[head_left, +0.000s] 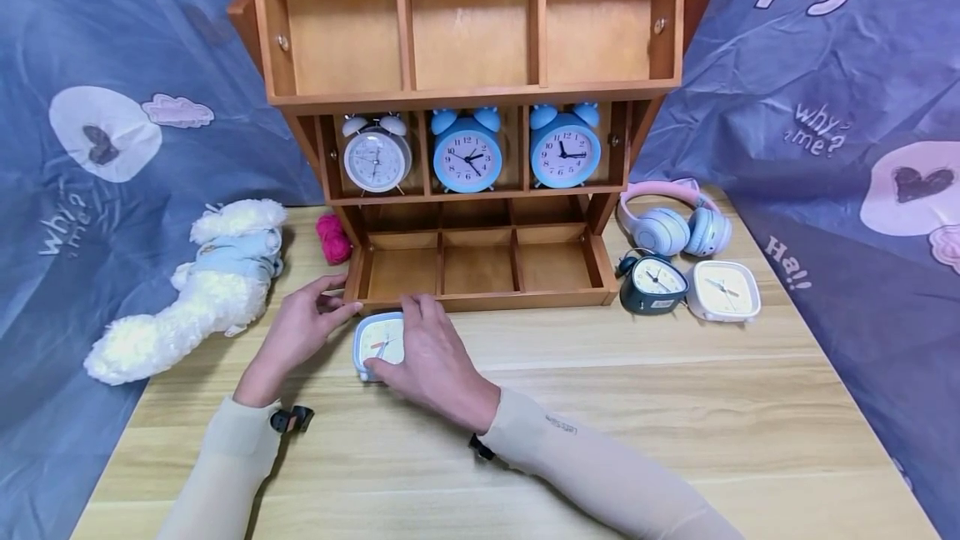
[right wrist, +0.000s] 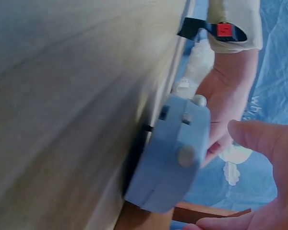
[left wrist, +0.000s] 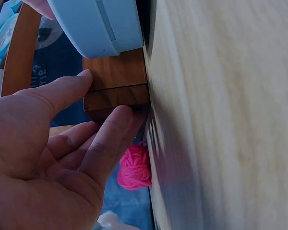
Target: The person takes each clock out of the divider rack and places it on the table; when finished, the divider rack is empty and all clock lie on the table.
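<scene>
A light blue square alarm clock (head_left: 378,342) lies face up on the table, right against the front left of the wooden shelf (head_left: 487,301). My right hand (head_left: 438,365) spreads over the clock's right side, thumb toward its near edge and fingers reaching to the shelf front. In the right wrist view a gap shows between that thumb (right wrist: 252,139) and the clock (right wrist: 170,155). My left hand (head_left: 300,332) grips the shelf's lower left corner. Seen from the left wrist, thumb and fingers lie on two sides of that wooden corner (left wrist: 116,79).
Three twin-bell clocks, one white (head_left: 377,161) and two blue (head_left: 468,158), stand in the middle tier. To the right sit a dark clock (head_left: 652,286), a white square clock (head_left: 723,292) and headphones (head_left: 671,223). Pink yarn (head_left: 333,240) and a white plush toy (head_left: 202,298) lie left.
</scene>
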A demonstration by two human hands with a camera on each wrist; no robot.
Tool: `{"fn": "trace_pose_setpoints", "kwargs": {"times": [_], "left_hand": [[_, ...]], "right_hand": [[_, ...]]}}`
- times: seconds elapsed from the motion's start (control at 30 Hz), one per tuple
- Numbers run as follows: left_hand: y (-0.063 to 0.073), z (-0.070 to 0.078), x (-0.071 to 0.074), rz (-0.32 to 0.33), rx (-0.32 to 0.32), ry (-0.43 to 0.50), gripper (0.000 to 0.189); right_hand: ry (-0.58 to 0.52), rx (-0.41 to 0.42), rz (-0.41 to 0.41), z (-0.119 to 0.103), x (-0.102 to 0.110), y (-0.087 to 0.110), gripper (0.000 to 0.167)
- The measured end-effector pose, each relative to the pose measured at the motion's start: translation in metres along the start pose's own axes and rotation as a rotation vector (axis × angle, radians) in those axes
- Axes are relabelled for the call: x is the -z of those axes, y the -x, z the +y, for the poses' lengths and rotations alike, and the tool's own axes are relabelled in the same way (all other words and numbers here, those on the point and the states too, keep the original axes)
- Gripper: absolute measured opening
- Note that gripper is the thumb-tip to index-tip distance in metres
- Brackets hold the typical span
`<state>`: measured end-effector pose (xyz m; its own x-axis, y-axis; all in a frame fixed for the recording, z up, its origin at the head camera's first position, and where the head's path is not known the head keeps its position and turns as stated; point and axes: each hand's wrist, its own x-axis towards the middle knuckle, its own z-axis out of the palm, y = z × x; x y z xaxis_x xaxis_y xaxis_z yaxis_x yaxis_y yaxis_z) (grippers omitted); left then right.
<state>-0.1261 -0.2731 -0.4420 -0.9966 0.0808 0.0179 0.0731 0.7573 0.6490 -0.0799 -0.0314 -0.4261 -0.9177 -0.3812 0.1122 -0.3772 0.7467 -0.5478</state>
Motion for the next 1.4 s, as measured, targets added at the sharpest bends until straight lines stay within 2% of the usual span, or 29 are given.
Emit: {"fn": "trace_pose_setpoints", "kwargs": {"times": [0.4, 0.67, 0.83, 1.1, 1.2, 1.4], "left_hand": [[0.001, 0.001, -0.002, -0.004, 0.014, 0.000, 0.060], [-0.001, 0.002, -0.002, -0.006, 0.012, 0.001, 0.060], [0.000, 0.001, -0.001, -0.005, 0.012, -0.004, 0.061], [0.002, 0.001, 0.002, -0.005, 0.020, -0.014, 0.061], [0.001, 0.002, 0.002, -0.007, 0.019, -0.018, 0.061], [0.001, 0.002, 0.001, -0.011, 0.022, -0.013, 0.060]], "right_hand": [[-0.158, -0.013, 0.023, 0.020, 0.034, 0.018, 0.103], [-0.199, -0.068, 0.091, 0.036, 0.073, 0.024, 0.104], [-0.205, -0.043, 0.209, 0.051, 0.105, 0.020, 0.098], [-0.185, 0.157, 0.519, 0.087, 0.150, -0.004, 0.084], [-0.164, 0.204, 0.618, 0.099, 0.162, -0.014, 0.082], [-0.099, 0.201, 0.750, 0.121, 0.175, -0.033, 0.084]]}}
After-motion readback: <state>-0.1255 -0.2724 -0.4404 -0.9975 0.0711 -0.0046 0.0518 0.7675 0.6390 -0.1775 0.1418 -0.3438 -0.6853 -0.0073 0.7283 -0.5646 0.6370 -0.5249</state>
